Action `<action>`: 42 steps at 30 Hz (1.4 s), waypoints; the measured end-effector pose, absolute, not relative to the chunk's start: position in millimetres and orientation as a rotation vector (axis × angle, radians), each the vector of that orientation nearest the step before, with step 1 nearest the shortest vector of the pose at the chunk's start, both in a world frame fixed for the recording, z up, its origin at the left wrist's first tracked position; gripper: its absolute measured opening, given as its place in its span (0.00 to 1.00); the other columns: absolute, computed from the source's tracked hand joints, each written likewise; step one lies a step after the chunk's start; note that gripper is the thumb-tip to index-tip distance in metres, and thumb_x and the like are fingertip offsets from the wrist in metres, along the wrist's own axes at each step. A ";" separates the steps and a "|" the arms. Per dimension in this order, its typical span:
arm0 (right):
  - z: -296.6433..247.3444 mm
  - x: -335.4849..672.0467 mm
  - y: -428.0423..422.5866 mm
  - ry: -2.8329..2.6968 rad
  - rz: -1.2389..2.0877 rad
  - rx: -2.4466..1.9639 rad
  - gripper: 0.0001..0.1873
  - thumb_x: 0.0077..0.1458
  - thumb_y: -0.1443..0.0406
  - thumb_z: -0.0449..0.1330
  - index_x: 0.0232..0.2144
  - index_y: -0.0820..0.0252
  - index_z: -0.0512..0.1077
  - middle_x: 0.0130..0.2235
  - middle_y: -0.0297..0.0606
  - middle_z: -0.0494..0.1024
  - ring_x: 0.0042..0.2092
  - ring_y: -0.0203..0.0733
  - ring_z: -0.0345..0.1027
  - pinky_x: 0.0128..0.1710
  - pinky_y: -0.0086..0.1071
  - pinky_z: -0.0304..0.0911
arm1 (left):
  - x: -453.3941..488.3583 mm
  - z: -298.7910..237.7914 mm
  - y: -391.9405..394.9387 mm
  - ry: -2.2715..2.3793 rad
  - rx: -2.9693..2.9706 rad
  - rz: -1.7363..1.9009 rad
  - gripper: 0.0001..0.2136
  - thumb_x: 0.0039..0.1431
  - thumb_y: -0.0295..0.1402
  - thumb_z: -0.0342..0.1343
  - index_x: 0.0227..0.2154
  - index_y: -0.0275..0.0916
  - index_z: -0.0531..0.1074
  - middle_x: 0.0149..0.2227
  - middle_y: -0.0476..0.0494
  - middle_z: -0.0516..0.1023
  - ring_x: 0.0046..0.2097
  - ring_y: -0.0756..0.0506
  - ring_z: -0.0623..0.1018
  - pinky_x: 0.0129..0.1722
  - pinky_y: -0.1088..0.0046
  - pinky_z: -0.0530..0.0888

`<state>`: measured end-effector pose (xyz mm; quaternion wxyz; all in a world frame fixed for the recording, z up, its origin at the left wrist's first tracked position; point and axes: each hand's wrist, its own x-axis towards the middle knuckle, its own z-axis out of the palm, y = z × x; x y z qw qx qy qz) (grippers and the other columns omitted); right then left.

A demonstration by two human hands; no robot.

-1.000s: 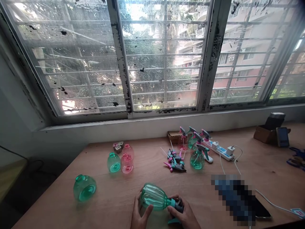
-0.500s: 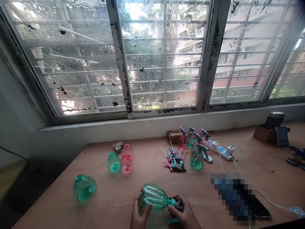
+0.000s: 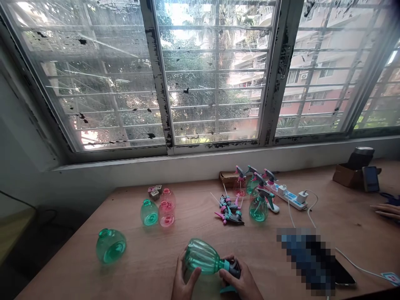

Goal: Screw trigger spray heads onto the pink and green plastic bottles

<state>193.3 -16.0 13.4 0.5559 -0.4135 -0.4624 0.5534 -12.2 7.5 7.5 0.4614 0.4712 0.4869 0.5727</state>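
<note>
A clear green spray bottle (image 3: 202,257) lies sideways between my hands, just above or on the table. My left hand (image 3: 185,276) wraps round its wide base end, thumb in front. At the neck, my right hand (image 3: 240,280) is closed on the dark grey and teal spray head (image 3: 230,268), which is fitted against the bottle's mouth. Part of the trigger shows below my right fingers. Beyond my hands lies a pile of loose pink, teal and grey spray heads (image 3: 230,210). To the left, an open green bottle (image 3: 111,246) without a head rests tilted.
Another green bottle (image 3: 149,213) and pink bottles (image 3: 166,210) stand at the back left by small dark boxes (image 3: 154,192). Several bottles with heads, one green (image 3: 258,208), stand near a power strip (image 3: 292,197). A phone (image 3: 343,273) lies right; another person's hand (image 3: 387,210) is at the right edge.
Another person's hand has come in at the right edge, by the dark blue item. My hands and the spray bottle have hardly moved.
</note>
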 end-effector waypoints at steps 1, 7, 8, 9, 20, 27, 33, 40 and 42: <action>13.0 193.2 -15.9 -1.096 1.303 -0.979 0.21 0.48 0.52 0.70 0.35 0.62 0.71 0.27 0.34 0.74 0.27 0.41 0.69 0.27 0.31 0.66 | -13.3 7.2 8.3 1.187 1.161 1.392 0.32 0.49 0.45 0.65 0.56 0.40 0.65 0.59 0.36 0.72 0.59 0.34 0.72 0.61 0.59 0.66; 3.3 195.1 -12.5 -1.018 1.302 -0.965 0.23 0.50 0.51 0.68 0.37 0.62 0.69 0.26 0.34 0.75 0.25 0.41 0.70 0.26 0.32 0.65 | -22.8 9.9 11.0 1.143 1.339 1.283 0.31 0.49 0.39 0.66 0.56 0.43 0.66 0.63 0.37 0.65 0.63 0.35 0.66 0.62 0.59 0.65; 3.3 195.4 -12.6 -1.013 1.310 -0.962 0.23 0.50 0.51 0.68 0.37 0.61 0.69 0.25 0.34 0.74 0.25 0.41 0.70 0.26 0.32 0.65 | -23.1 10.4 10.6 1.163 1.347 1.269 0.31 0.48 0.39 0.67 0.55 0.42 0.66 0.62 0.36 0.67 0.63 0.34 0.67 0.61 0.59 0.66; 4.3 195.4 -13.2 -1.016 1.320 -0.960 0.22 0.50 0.51 0.68 0.36 0.61 0.69 0.26 0.34 0.74 0.25 0.41 0.70 0.26 0.32 0.65 | -22.8 10.6 10.0 1.192 1.349 1.250 0.31 0.47 0.39 0.67 0.55 0.40 0.66 0.60 0.35 0.69 0.62 0.34 0.68 0.61 0.58 0.66; 18.3 193.5 -17.4 -1.096 1.301 -0.990 0.21 0.49 0.52 0.69 0.35 0.61 0.70 0.27 0.34 0.74 0.27 0.40 0.69 0.27 0.30 0.66 | -15.4 9.7 7.9 1.257 1.206 1.318 0.28 0.49 0.45 0.64 0.51 0.39 0.68 0.54 0.36 0.76 0.59 0.33 0.72 0.59 0.58 0.68; 17.5 191.8 -17.0 -1.054 1.309 -0.967 0.22 0.48 0.50 0.69 0.35 0.61 0.70 0.26 0.34 0.75 0.26 0.41 0.70 0.26 0.30 0.67 | -19.6 5.8 8.9 1.253 1.281 1.296 0.31 0.44 0.41 0.67 0.53 0.39 0.68 0.58 0.36 0.72 0.60 0.33 0.70 0.60 0.59 0.67; 19.8 191.5 -19.6 -1.114 1.284 -1.018 0.22 0.48 0.50 0.69 0.35 0.61 0.70 0.27 0.35 0.75 0.27 0.43 0.70 0.27 0.32 0.67 | -7.9 14.4 3.0 1.319 1.180 1.404 0.32 0.42 0.49 0.66 0.49 0.39 0.68 0.52 0.37 0.77 0.59 0.31 0.71 0.61 0.57 0.64; 19.6 193.6 -18.4 -1.118 1.299 -1.023 0.20 0.50 0.52 0.68 0.36 0.60 0.69 0.27 0.34 0.76 0.28 0.43 0.71 0.28 0.32 0.66 | -13.3 25.0 4.1 1.258 1.206 1.336 0.30 0.43 0.46 0.67 0.49 0.40 0.70 0.55 0.37 0.74 0.58 0.33 0.72 0.58 0.62 0.69; 19.1 193.6 -17.4 -1.111 1.304 -1.004 0.20 0.51 0.52 0.68 0.35 0.60 0.69 0.27 0.34 0.76 0.28 0.42 0.71 0.28 0.32 0.66 | -15.8 25.1 4.7 1.270 1.258 1.349 0.31 0.42 0.44 0.68 0.51 0.41 0.69 0.58 0.38 0.69 0.61 0.33 0.69 0.59 0.62 0.68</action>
